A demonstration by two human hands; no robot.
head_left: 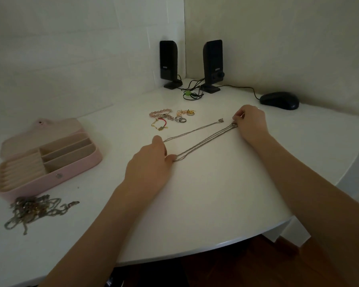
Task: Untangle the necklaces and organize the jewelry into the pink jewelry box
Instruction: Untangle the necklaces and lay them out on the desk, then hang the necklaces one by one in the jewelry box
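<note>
**One chain stretched out, most jewelry not yet in the box**

The open pink rectangular jewelry box (50, 162), left of the left hand (151, 162), looks empty in every compartment. A tangled heap of grey chains (33, 210) waits just in front of it. Both hands pinch a thin silver necklace (201, 139) taut, the right hand (250, 121) at the far end. Small bracelets and rings (170, 118) lie beyond the hands.

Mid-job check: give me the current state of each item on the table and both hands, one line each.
Jewelry box: open, compartments look empty.
Chain: stretched on the table between both hands.
Left hand: holds the chain's near end.
Right hand: pinches the chain's far end.
Tangled pile: still knotted, beside the box.
Bracelets and rings: loose on the table.
</note>
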